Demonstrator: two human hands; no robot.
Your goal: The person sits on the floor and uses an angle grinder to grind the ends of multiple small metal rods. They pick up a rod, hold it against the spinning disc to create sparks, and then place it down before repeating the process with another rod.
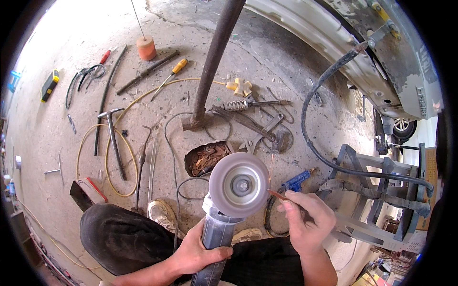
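My left hand [198, 250] is wrapped round the grey body of an angle grinder [220, 234]. Its round pale grinding disc [218, 183] faces up toward me and looks blurred, as if spinning. Between the thumb and fingers of my right hand [307, 219] is a thin reddish-brown metal strip [276, 193]. The strip's tip meets the right edge of the disc, and a faint orange streak of sparks runs from there. Just beyond the disc stands a dark open container [189, 164] holding many small rusty brown pieces, partly covered by the disc.
A brown metal post [210, 71] rises beyond the container. On the concrete floor lie a hammer [113, 138], a yellow-handled screwdriver [169, 78], an adjustable wrench [262, 133], a blue air gun [298, 181] and cords. A grey metal frame [367, 167] and vehicle body stand at right.
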